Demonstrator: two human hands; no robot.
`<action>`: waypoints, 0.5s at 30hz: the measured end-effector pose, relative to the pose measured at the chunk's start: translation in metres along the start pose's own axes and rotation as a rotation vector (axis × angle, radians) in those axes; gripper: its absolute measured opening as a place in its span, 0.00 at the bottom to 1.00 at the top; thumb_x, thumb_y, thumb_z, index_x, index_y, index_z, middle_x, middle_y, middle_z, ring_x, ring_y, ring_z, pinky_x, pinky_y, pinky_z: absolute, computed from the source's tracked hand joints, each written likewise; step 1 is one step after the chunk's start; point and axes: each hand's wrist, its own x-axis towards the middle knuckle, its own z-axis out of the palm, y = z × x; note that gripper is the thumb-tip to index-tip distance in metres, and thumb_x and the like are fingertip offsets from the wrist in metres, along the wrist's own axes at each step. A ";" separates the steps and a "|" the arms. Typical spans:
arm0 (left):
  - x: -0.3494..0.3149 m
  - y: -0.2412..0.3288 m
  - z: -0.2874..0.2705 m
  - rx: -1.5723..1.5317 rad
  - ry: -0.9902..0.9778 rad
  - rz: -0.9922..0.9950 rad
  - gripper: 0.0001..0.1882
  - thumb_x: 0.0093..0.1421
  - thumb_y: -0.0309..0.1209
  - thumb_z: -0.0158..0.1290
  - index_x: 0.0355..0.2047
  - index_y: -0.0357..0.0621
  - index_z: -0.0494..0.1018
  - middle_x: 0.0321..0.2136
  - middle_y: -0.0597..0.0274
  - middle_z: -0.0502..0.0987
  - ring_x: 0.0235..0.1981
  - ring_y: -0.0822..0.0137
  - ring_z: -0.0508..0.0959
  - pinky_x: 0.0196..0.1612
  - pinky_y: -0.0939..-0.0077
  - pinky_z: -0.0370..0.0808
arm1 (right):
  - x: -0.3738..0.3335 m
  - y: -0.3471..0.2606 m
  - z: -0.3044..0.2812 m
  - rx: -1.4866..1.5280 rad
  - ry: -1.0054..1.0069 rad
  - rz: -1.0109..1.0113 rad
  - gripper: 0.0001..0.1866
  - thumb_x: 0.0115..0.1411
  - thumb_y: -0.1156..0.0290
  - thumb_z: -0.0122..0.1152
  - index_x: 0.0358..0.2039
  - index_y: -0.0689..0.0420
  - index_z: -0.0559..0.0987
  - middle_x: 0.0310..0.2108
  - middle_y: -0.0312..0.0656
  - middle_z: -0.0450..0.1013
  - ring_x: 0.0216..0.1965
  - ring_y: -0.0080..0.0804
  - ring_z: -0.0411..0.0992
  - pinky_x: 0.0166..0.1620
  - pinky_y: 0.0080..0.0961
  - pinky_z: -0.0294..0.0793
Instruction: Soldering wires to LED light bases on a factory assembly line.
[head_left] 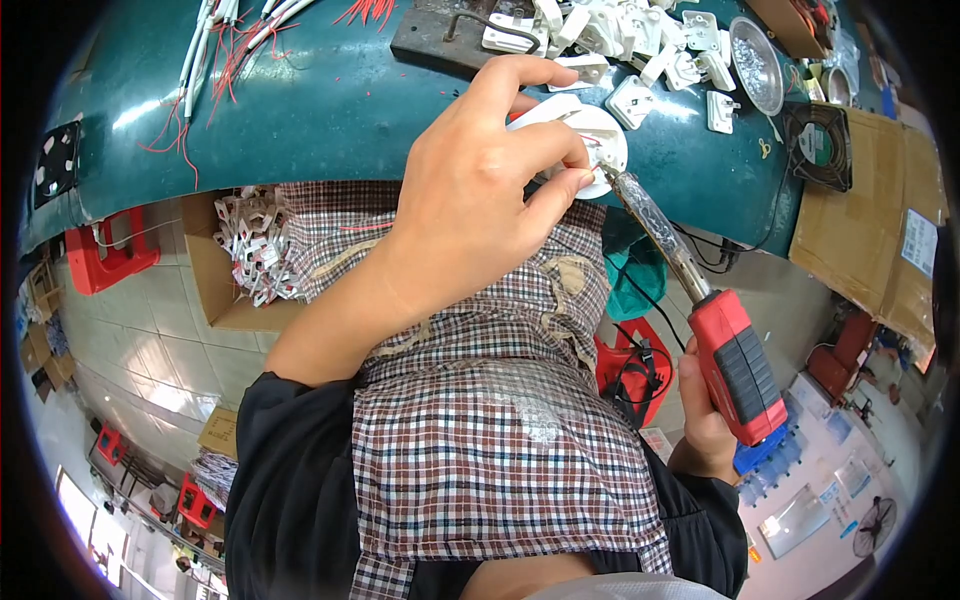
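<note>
My left hand (490,165) reaches over the table edge, thumb and index fingertip pinched together at a round white plastic part (612,140). A thin reddish wire shows on that part beside the fingertips; what exactly the pinch holds is too small to make out. Behind the hand, part of the white piece is hidden. Held in my right hand (705,420) is a soldering iron (735,365) with a red and black handle. Its long metal shaft slants up to the left, and the tip meets the white part close to my left fingertips.
Beyond lie a pile of white plug parts (640,40), a dark metal block (440,40) and a metal bowl of small silvery pieces (757,65). Red and white wires (200,60) lie at left. A small fan (818,145) and a cardboard box (870,210) stand at right.
</note>
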 end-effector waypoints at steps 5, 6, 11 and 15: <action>0.000 -0.001 0.000 -0.005 0.003 0.006 0.07 0.50 0.26 0.68 0.29 0.46 0.81 0.54 0.57 0.75 0.44 0.57 0.81 0.44 0.67 0.78 | -0.004 -0.004 -0.002 -0.039 0.013 0.001 0.11 0.46 0.79 0.69 0.33 0.62 0.80 0.29 0.46 0.76 0.27 0.42 0.77 0.32 0.31 0.75; 0.000 -0.001 0.000 -0.003 0.003 0.008 0.07 0.50 0.26 0.68 0.29 0.46 0.81 0.54 0.57 0.75 0.44 0.57 0.81 0.44 0.67 0.78 | -0.006 -0.004 -0.002 -0.040 0.013 0.002 0.11 0.46 0.79 0.69 0.33 0.62 0.80 0.29 0.46 0.76 0.27 0.42 0.77 0.32 0.31 0.75; 0.000 -0.001 -0.001 0.005 0.007 0.014 0.07 0.50 0.26 0.68 0.29 0.46 0.81 0.54 0.57 0.75 0.44 0.56 0.81 0.45 0.66 0.78 | -0.007 0.002 0.000 -0.039 0.025 -0.010 0.11 0.47 0.78 0.70 0.33 0.63 0.81 0.30 0.46 0.76 0.28 0.42 0.78 0.33 0.31 0.75; 0.000 0.000 -0.001 0.007 -0.006 0.001 0.06 0.51 0.26 0.68 0.29 0.46 0.81 0.55 0.57 0.75 0.45 0.56 0.81 0.46 0.66 0.78 | -0.003 0.002 0.001 -0.052 0.001 -0.038 0.10 0.47 0.79 0.70 0.33 0.62 0.81 0.29 0.46 0.76 0.28 0.42 0.77 0.33 0.30 0.75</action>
